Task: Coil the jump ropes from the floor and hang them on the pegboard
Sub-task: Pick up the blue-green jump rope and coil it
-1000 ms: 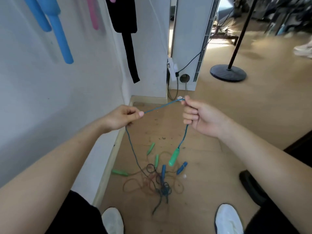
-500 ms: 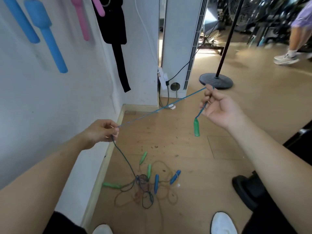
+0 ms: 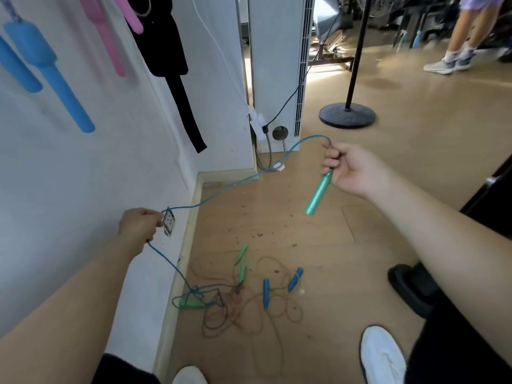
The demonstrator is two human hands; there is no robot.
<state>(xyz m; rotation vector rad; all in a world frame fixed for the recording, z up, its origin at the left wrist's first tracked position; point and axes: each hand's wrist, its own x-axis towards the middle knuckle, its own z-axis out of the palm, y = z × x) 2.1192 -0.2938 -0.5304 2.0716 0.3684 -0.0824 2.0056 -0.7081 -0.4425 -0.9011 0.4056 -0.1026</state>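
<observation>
A blue jump rope [image 3: 235, 185] stretches between my two hands. My right hand [image 3: 349, 169] grips it near one end, and its green handle [image 3: 318, 194] hangs slanted below my fingers. My left hand [image 3: 140, 225] pinches the rope close to the white wall. From there the rope drops to a tangled pile of ropes [image 3: 238, 297] on the wooden floor, with green handles [image 3: 241, 261] and blue handles [image 3: 279, 286] lying among the cords. Blue [image 3: 50, 70] and pink [image 3: 109, 40] handles hang on the wall board at upper left.
A black strap [image 3: 177, 79] hangs on the wall. A white floor unit [image 3: 277, 65] with cables stands in the corner. Beyond it is a black stand base [image 3: 347, 116]. Another person's legs [image 3: 457, 42] are far right. My white shoes [image 3: 382, 356] sit near the pile.
My right hand has closed lower around the rope end and the green handle now swings out below it. The rope between my hands sags more. My left hand has shifted toward the wall.
</observation>
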